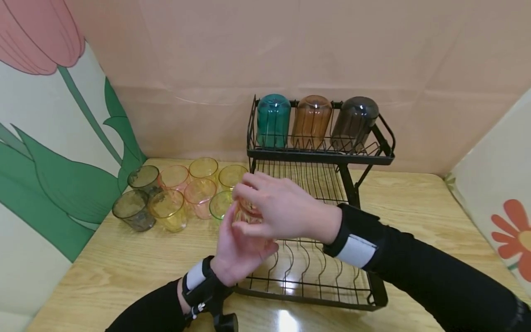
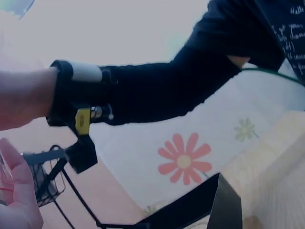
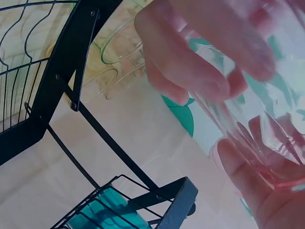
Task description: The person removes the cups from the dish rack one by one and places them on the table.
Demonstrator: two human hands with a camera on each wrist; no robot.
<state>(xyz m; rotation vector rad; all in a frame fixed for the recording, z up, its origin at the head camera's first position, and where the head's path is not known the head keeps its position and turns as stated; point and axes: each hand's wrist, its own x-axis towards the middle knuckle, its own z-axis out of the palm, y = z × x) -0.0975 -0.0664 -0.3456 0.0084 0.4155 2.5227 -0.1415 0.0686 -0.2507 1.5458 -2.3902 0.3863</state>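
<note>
Both hands are at a clear pink-tinted glass [image 1: 248,216] in front of the rack's left side. My right hand [image 1: 286,207] grips it from above, its fingers bent round the wall. From below, my left hand [image 1: 240,256] holds the glass between fingers and thumb. In the right wrist view the pink glass [image 3: 228,114] is tilted, its rim low by the left palm. Only part of the left hand [image 2: 21,200] shows in the left wrist view. Fingers hide much of the glass in the head view.
A black two-tier wire rack [image 1: 319,302] stands on the wooden table [image 1: 415,207]. Upside-down teal [image 1: 274,121], brown [image 1: 312,122] and dark grey [image 1: 355,123] glasses sit on its top tier. Several upright coloured glasses, including a yellow one [image 1: 168,212], stand left of the rack.
</note>
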